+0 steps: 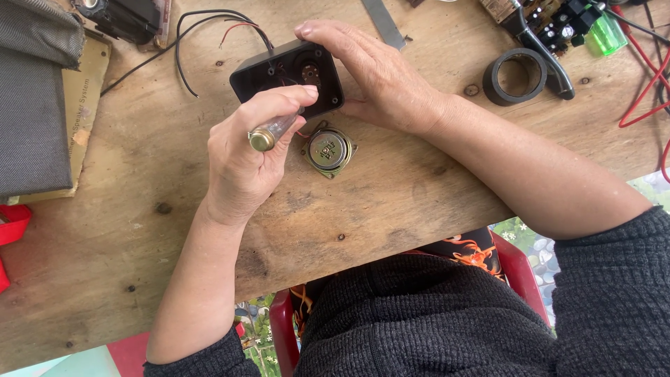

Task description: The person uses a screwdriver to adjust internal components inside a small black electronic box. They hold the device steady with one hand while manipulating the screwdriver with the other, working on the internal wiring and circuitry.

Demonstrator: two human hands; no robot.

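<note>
A small black plastic casing (269, 75) lies open-side up on the wooden table (391, 202), with small parts and wires inside. My right hand (380, 73) rests over its right end and steadies it. My left hand (248, 157) grips a screwdriver (271, 132) with a clear handle and a brass end cap, its tip pointing into the casing. A small round speaker (329, 151) lies magnet-up on the table just below the casing, joined to it by thin wires.
Black and red wires (188, 42) trail from the casing's top left. A black tape roll (515, 75) and a black-handled tool (548, 56) sit at the upper right, beside a green lighter (606, 36) and red leads (649, 84). Grey fabric (31, 105) covers the left.
</note>
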